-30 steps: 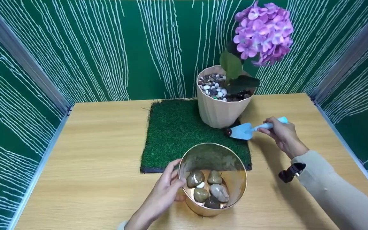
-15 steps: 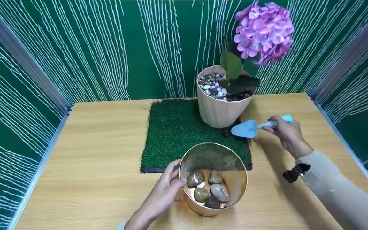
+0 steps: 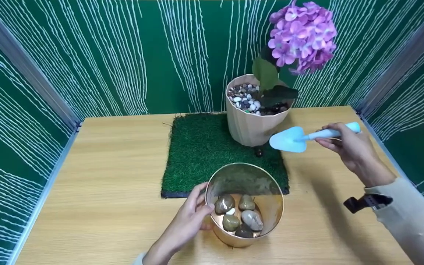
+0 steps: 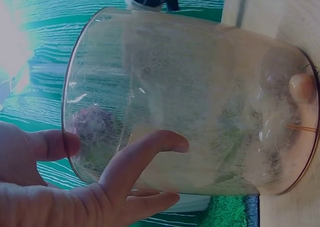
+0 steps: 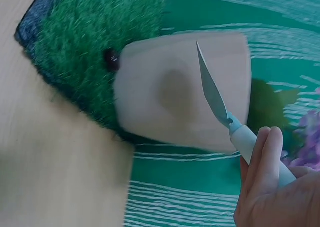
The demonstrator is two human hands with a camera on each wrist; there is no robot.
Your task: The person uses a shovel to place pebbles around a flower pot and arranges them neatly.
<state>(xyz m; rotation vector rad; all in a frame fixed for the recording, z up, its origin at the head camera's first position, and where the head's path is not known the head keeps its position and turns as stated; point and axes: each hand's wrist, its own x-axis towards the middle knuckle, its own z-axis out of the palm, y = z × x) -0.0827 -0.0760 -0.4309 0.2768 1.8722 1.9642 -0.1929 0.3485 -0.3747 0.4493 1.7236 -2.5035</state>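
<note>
My left hand (image 3: 188, 217) grips the near-left side of a clear amber bucket (image 3: 247, 178) standing on the table. Several smooth stones (image 3: 251, 220) and one small white pebble lie inside it. In the left wrist view, a thumb and fingers (image 4: 135, 164) press on the bucket's wall near its rim. My right hand (image 3: 359, 152) holds a light blue trowel (image 3: 289, 140) by its handle. The blade hangs above the table, just right of the flowerpot (image 3: 250, 129), with nothing visible on it. A small dark red-brown pebble (image 3: 258, 152) lies on the artificial turf (image 3: 201, 154) in front of the pot.
Pebbles (image 3: 247, 99) fill the flowerpot, and a purple hydrangea (image 3: 303, 38) rises from it, leaning right. Green walls with white lines (image 3: 175, 55) close in the wooden table (image 3: 116, 176) at the back and both sides.
My right hand has raised the trowel and drawn it back to the right, off the dark pebble, which stays on the turf. My left hand and the bucket have hardly moved.
</note>
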